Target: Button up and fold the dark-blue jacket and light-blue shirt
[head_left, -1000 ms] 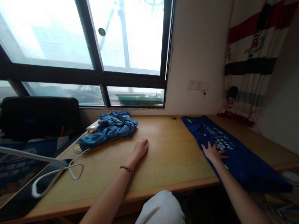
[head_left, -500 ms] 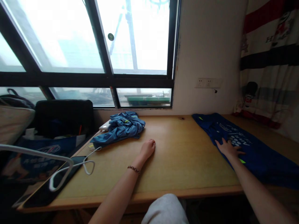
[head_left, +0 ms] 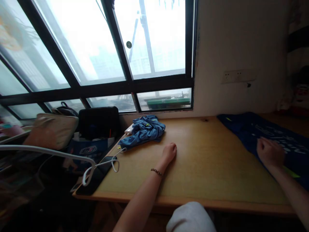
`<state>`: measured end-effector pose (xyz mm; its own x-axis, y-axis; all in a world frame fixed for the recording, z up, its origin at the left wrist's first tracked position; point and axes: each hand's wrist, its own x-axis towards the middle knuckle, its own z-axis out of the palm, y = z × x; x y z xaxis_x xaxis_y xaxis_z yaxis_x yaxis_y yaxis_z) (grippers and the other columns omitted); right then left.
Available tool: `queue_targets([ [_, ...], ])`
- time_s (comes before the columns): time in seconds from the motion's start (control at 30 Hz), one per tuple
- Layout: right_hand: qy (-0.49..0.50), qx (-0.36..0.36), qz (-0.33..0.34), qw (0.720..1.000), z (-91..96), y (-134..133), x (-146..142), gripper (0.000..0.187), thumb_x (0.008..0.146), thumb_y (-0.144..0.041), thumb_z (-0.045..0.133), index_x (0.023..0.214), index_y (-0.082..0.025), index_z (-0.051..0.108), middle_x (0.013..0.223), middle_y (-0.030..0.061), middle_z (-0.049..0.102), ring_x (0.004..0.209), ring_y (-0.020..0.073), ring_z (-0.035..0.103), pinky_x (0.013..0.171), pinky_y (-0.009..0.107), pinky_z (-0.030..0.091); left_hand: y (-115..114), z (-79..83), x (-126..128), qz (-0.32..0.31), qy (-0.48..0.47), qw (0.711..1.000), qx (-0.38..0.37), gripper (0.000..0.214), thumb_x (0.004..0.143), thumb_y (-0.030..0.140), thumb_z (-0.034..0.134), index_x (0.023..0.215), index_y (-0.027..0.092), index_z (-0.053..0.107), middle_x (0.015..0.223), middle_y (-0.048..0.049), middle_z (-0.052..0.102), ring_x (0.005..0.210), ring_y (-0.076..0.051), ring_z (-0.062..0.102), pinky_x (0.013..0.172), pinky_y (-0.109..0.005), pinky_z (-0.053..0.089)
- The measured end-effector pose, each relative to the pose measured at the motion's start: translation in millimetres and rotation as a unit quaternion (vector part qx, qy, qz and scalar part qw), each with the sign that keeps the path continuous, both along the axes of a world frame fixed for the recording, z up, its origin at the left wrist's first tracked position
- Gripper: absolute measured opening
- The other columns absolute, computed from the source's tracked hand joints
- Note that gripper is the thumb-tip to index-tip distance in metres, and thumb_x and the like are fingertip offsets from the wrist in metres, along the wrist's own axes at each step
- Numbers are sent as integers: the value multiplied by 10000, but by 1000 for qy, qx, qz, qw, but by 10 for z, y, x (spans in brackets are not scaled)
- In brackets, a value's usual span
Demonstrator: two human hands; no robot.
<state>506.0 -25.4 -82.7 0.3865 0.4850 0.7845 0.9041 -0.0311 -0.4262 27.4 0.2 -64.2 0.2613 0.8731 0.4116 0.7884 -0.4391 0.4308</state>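
My left hand rests on the wooden table with its fingers curled under, holding nothing that I can see; a bead bracelet circles the wrist. Just beyond it lies a crumpled light-blue garment. My right hand sits on a dark-blue printed shirt spread flat at the table's right, its fingers now bunched into a fist against the cloth.
A white clothes hanger and a dark phone lie at the table's left edge. Black and beige bags stand left of the table under the window. A wall socket sits above. My knee is below the front edge.
The view has swung left, shifting everything rightward. My right hand went from fingers spread flat on the dark-blue shirt to a closed fist. My left hand stayed put.
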Motion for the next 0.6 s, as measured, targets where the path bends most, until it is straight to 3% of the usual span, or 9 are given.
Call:
queue_targets([
  [0.07,-48,21,58,997,154,64,-373,306,804,-361,365,836,-201,624,1017,152,595,991,258,513,894,398,345,10,-16,2,-3,4,1000,5,212,801,196,384,778,159,592,809,-57,613,733,-127,557,685,-223,411],
  [0.17,-70,26,154,985,320,187,-1194,304,837,-302,343,924,-155,595,951,108,617,924,211,537,857,351,388,20,-34,9,-5,10,1000,6,213,803,195,381,802,164,592,827,-54,614,757,-129,560,709,-228,419],
  [0.27,-71,-24,234,969,300,286,-1962,331,856,-304,315,900,-146,602,915,103,625,897,208,545,820,336,404,36,-28,-9,7,18,1000,14,222,803,183,379,867,168,591,917,-63,605,844,-134,554,780,-236,415],
  [0.33,-72,-77,285,953,218,304,-2259,353,861,-322,306,837,-156,617,853,96,636,835,205,565,771,321,419,74,-4,-63,55,32,997,36,246,795,175,392,962,157,572,1051,-91,562,977,-153,513,863,-261,386],
  [0.43,-43,-150,344,926,113,278,-2334,369,853,-369,323,758,-179,626,767,68,647,729,190,589,679,288,431,194,61,-234,203,71,973,83,406,751,193,472,1152,133,464,1254,-149,405,1183,-249,337,965,-402,286],
  [0.5,20,-174,339,924,99,258,-2233,383,844,-407,332,741,-185,626,705,50,648,656,179,596,625,272,431,304,109,-401,290,94,949,85,538,715,220,526,1227,143,382,1318,-176,309,1211,-321,265,934,-500,274],
  [0.6,127,-170,291,933,145,253,-2087,422,831,-466,325,744,-181,623,616,35,636,566,170,591,568,264,431,460,159,-663,329,102,938,45,537,732,203,496,1248,165,352,1252,-202,376,1112,-327,384,817,-469,376],
])
